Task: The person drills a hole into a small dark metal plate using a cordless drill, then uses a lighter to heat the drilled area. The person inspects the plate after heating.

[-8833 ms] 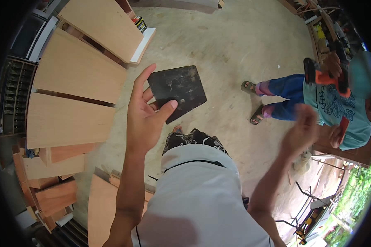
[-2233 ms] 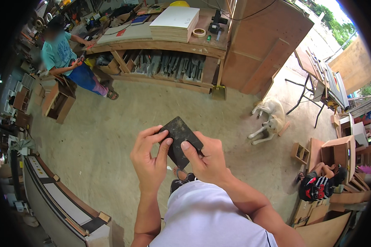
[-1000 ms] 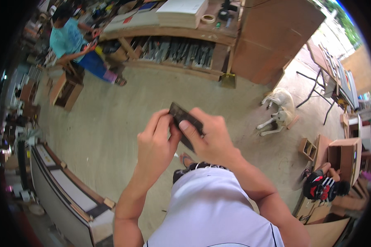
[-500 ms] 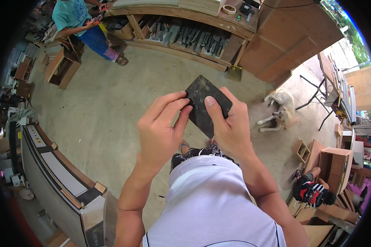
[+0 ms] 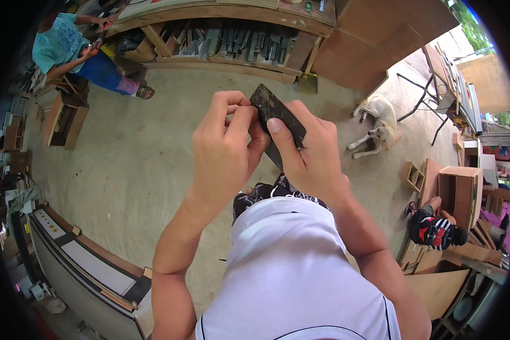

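Observation:
A thin, dark rectangular plate with scuffed, pale-streaked faces is held up in front of my chest, tilted so that it shows narrower, one corner pointing away from me. My right hand grips its right side, thumb laid across the upper face and fingers behind. At its left edge, the bent fingers of my left hand pinch close together. Their tips are partly hidden, so whether they hold anything besides the edge does not show.
A pale dog lies on the concrete floor to the right. A workbench with metal pieces on its shelf runs along the back. One person stands far left; another is low at the right by wooden cabinets. A long panel unit lies near left.
The plate has tipped, from nearly face-on to a steeper slant. My left fingers have curled in more tightly at its edge. The surroundings have shifted leftward in view.

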`<state>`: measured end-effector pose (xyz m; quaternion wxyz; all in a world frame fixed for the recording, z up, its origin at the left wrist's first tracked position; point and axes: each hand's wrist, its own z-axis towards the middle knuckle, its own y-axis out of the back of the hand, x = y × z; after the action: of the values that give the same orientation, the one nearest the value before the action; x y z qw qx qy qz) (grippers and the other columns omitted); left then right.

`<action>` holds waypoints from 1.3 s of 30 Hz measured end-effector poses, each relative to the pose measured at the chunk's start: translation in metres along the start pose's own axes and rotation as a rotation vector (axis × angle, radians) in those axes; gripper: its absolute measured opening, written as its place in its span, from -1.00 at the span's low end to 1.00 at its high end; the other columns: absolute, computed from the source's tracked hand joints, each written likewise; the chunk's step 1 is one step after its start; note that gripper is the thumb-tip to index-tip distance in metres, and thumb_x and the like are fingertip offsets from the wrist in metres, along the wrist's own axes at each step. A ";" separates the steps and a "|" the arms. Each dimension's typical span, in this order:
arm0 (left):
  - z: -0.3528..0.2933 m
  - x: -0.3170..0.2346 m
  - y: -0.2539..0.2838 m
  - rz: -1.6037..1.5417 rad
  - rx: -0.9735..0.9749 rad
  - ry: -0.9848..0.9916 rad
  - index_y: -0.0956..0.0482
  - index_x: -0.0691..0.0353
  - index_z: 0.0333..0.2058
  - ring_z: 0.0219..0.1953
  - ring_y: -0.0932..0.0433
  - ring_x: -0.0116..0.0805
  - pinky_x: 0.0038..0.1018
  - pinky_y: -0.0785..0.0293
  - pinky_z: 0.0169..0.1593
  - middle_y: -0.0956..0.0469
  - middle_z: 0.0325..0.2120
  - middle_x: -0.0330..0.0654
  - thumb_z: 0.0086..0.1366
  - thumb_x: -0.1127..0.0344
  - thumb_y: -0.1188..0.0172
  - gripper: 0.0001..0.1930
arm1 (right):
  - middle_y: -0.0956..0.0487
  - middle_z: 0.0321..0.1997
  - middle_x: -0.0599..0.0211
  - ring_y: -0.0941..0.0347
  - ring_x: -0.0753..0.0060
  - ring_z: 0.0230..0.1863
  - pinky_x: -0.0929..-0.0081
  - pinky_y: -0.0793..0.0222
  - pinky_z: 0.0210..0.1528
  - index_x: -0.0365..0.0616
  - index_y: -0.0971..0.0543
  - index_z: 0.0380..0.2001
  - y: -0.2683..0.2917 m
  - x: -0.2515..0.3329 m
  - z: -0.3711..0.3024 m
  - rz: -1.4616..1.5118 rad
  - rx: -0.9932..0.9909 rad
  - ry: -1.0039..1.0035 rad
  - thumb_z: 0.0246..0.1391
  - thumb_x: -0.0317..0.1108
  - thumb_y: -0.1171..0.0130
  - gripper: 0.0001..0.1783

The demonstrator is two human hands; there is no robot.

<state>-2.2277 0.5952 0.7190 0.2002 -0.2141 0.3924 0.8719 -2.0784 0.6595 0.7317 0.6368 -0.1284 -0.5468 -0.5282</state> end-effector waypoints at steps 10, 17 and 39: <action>0.094 0.038 -0.080 0.075 -0.006 0.005 -0.63 0.34 -0.32 -0.44 -0.66 -0.35 -0.44 -0.54 -0.41 -0.59 -0.20 -0.16 0.03 0.61 -0.33 -0.81 | -0.50 -0.56 0.10 -0.37 0.21 -0.61 0.32 -0.31 -0.51 -0.26 -0.50 -0.28 0.043 -0.080 0.087 0.117 -0.041 -0.143 0.36 -0.40 -0.16 -0.86; 0.195 0.051 -0.143 -0.230 -0.094 0.207 -0.57 0.35 -0.36 -0.39 -0.62 -0.37 -0.48 -0.46 -0.35 -0.61 -0.31 -0.12 0.28 0.47 -0.17 -0.93 | -0.48 -0.53 0.42 -0.29 0.65 -0.51 0.53 -0.23 -0.48 -0.22 -0.51 -0.21 0.126 -0.151 0.168 0.464 -0.119 -0.359 0.40 -0.33 -0.15 -0.84; 0.312 0.168 -0.265 -0.792 -0.323 0.942 -0.40 0.34 0.16 -0.07 -0.72 -0.15 -0.27 -0.73 -0.13 -0.62 0.00 0.00 0.55 0.32 -0.04 -0.69 | -0.61 -0.21 -0.04 -0.60 -0.14 -0.13 0.06 -0.55 -0.02 -0.29 -0.54 -0.15 0.123 -0.544 0.434 -0.340 -0.293 -0.425 0.11 -0.14 -0.43 -0.54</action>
<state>-2.2968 1.0279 0.6586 0.2785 -0.7311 0.1929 0.5922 -2.1369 1.3212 0.4905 0.3855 -0.2332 -0.5995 -0.6615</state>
